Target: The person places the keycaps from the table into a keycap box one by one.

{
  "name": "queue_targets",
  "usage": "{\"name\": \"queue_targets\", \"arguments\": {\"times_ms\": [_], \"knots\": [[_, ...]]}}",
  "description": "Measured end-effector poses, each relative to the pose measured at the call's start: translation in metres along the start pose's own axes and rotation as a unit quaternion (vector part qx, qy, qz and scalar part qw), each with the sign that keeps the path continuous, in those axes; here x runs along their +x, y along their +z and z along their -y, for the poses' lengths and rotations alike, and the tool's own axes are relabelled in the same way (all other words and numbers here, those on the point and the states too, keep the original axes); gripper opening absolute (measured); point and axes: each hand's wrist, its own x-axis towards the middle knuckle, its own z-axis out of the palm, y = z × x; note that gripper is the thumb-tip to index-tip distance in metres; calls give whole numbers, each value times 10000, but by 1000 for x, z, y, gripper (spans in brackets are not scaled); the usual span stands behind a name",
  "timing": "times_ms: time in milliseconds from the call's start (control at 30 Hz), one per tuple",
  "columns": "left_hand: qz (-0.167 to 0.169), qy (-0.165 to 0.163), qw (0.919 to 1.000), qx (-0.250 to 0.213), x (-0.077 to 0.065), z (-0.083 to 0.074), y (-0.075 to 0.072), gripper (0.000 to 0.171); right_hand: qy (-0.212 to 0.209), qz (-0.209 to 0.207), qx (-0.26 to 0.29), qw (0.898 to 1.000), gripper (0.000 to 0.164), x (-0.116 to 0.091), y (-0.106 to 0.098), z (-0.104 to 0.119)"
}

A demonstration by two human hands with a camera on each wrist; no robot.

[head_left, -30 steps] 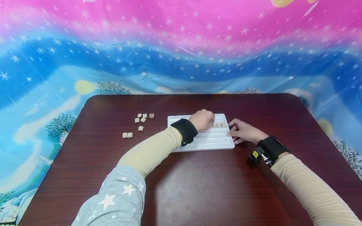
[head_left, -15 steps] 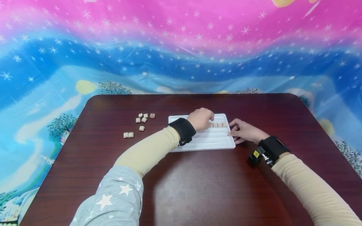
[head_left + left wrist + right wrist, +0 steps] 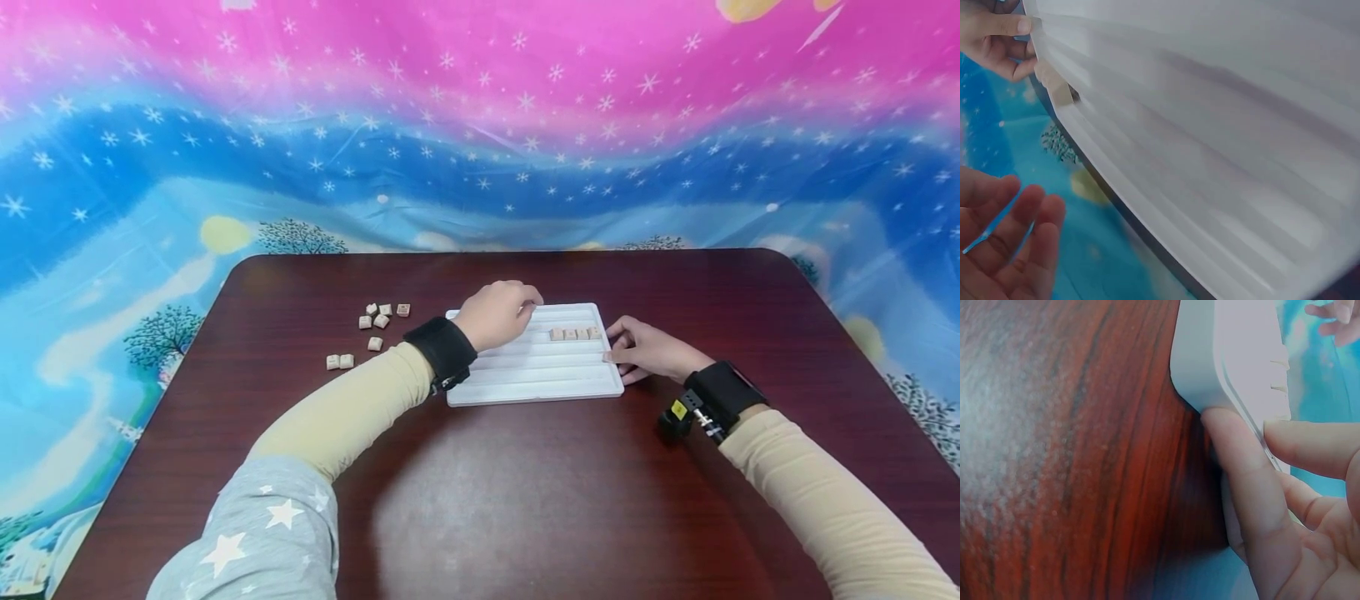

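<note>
A white ridged tray (image 3: pixel 536 387) lies on the table. Several small beige keycaps (image 3: pixel 576 334) stand in a row along one of its grooves, near the right end. Above the tray's back left part is my left hand (image 3: pixel 493 317), fingers loosely bent; the left wrist view shows nothing held by these fingers (image 3: pixel 1038 250). My right hand (image 3: pixel 651 348) grips the tray's right edge, the thumb (image 3: pixel 1310 447) on the rim and another finger against the outer side wall. The row of keycaps (image 3: pixel 1055 83) sits close to the right hand's fingertips in the left wrist view.
More keycaps (image 3: pixel 381 320) lie loose on the dark red table (image 3: pixel 525 500) left of the tray, with a touching pair (image 3: pixel 340 362) farther forward. A printed cloth (image 3: pixel 480 150) hangs behind the table's back edge.
My left hand has left the row of keycaps and moved left over the tray, uncovering the row's left end. The right hand keeps its grip on the tray's edge.
</note>
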Motion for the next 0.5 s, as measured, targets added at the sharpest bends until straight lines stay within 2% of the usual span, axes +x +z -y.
{"name": "queue_targets", "arguments": {"times_ms": [267,500], "knots": [[-297,124,9982,-506,-22,16,-16,29,21,41,-56,10000,44,-1,-2,2],[-581,208,9964,-589,-45,34,-25,26,59,47,-43,10000,45,0,0,2]]}}
